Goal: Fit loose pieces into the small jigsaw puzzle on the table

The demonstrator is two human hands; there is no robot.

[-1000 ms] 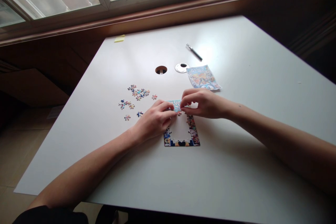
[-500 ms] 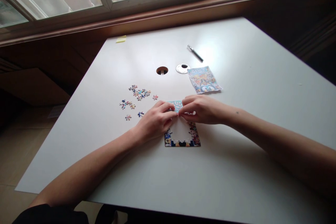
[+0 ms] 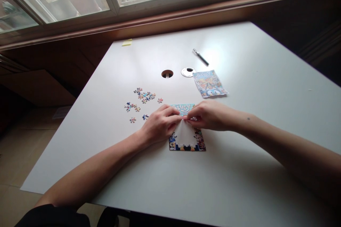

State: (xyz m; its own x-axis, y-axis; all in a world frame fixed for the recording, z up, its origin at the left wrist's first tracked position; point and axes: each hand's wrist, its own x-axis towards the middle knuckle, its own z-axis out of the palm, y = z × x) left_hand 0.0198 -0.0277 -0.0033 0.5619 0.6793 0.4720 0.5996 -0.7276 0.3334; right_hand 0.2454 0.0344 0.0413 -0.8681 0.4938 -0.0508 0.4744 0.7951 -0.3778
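A partly assembled jigsaw puzzle point(image 3: 187, 148) lies on the white table, its border filled with colourful pieces around a bare white middle. My left hand point(image 3: 162, 122) rests over its left side, fingers curled and fingertips at the inner edge of the top part. From the other side my right hand point(image 3: 204, 114) reaches in, thumb and forefinger pinched. Between the two sets of fingertips shows a small reddish puzzle piece point(image 3: 183, 117), mostly covered. Lettering is visible on the puzzle's light-blue top strip.
Several loose puzzle pieces point(image 3: 145, 96) lie to the left, in small clusters and singly. Beyond the puzzle is a creased picture sheet point(image 3: 210, 84). Farther back are a pen point(image 3: 200, 57), a round cover point(image 3: 188, 72), a cable hole point(image 3: 167, 74) and yellow tape point(image 3: 127, 42) near the edge.
My right hand has flattened and shifted slightly, uncovering more of the puzzle's top strip. My left hand stays at nearly the same spot on the puzzle. The whole view has shifted a little.
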